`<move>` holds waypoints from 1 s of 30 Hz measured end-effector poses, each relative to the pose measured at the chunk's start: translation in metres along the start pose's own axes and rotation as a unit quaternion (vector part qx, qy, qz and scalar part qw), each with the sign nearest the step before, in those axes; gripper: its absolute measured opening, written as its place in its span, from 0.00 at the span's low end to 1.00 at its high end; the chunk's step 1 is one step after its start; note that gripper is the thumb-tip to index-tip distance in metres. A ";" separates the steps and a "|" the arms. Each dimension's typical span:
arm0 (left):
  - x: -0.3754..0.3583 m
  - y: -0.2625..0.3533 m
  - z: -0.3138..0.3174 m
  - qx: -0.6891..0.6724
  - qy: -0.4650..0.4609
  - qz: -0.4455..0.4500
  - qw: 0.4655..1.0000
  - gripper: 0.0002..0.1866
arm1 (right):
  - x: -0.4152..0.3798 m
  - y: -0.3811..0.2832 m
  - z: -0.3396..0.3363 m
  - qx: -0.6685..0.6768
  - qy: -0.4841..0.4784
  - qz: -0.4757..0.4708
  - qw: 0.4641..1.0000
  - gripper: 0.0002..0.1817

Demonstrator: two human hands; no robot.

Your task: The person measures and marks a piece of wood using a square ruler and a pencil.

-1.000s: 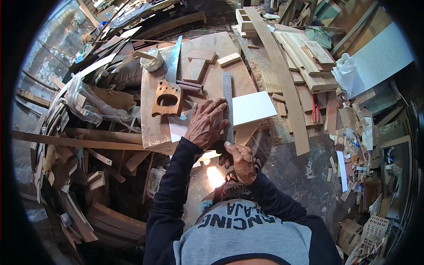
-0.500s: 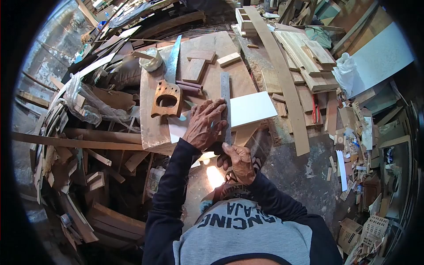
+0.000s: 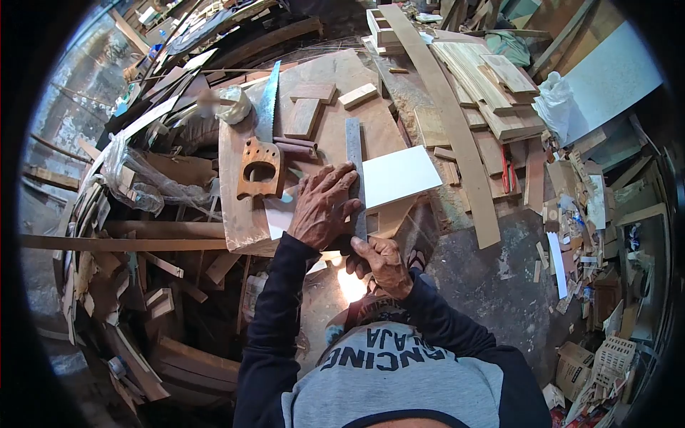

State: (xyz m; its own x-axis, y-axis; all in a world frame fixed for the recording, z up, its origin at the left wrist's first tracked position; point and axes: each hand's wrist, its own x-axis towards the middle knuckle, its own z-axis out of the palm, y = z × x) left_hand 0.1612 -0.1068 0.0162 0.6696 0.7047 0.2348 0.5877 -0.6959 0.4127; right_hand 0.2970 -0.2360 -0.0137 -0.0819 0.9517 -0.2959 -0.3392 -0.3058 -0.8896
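Note:
A flat metal ruler (image 3: 354, 146) lies lengthwise across a white board (image 3: 402, 177) on the wooden worktop. My left hand (image 3: 322, 207) rests with fingers stretched out, pressing the board's left part and touching the ruler's left edge. At the ruler's near end, my right hand (image 3: 385, 265) is closed, its thumb against the ruler and its fingers curled below the worktop edge. Anything else inside that hand is hidden. Left of the ruler lies a handsaw with a wooden handle (image 3: 260, 170) and a bluish blade (image 3: 267, 100). Rolled brown sandpaper (image 3: 296, 148) sits beside the handle.
Small wood blocks (image 3: 305, 116) lie at the worktop's (image 3: 235, 207) far side, near a whitish tub (image 3: 232, 104). A long thin board (image 3: 457, 128) and stacked planks (image 3: 492, 93) are on the right. Red-handled pliers (image 3: 508, 170) lie there. Scrap wood crowds both sides.
The view has shifted slightly, moving the worktop a little left in the picture. Both hands keep nearly the same places on the ruler and board.

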 end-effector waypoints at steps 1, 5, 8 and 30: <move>0.001 0.001 -0.001 0.003 -0.003 -0.003 1.000 0.27 | -0.002 -0.005 -0.003 -0.020 -0.010 0.013 1.000 0.22; 0.003 0.004 -0.002 0.002 -0.010 -0.011 1.000 0.28 | -0.001 0.004 -0.030 -0.061 -0.016 -0.042 0.997 0.24; 0.003 0.004 -0.003 0.004 -0.013 -0.017 1.000 0.28 | -0.005 0.005 -0.053 -0.001 0.102 -0.076 0.992 0.23; 0.002 0.004 -0.002 0.022 -0.014 -0.013 1.000 0.27 | 0.013 -0.004 -0.022 -0.027 -0.126 0.035 0.991 0.20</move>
State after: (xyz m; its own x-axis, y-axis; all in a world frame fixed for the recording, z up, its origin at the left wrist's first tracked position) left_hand 0.1645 -0.1078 0.0198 0.6654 0.7192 0.1997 0.6240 -0.6828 0.3799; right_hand 0.3183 -0.2226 -0.0219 -0.3366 0.9027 -0.2680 -0.2747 -0.3664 -0.8890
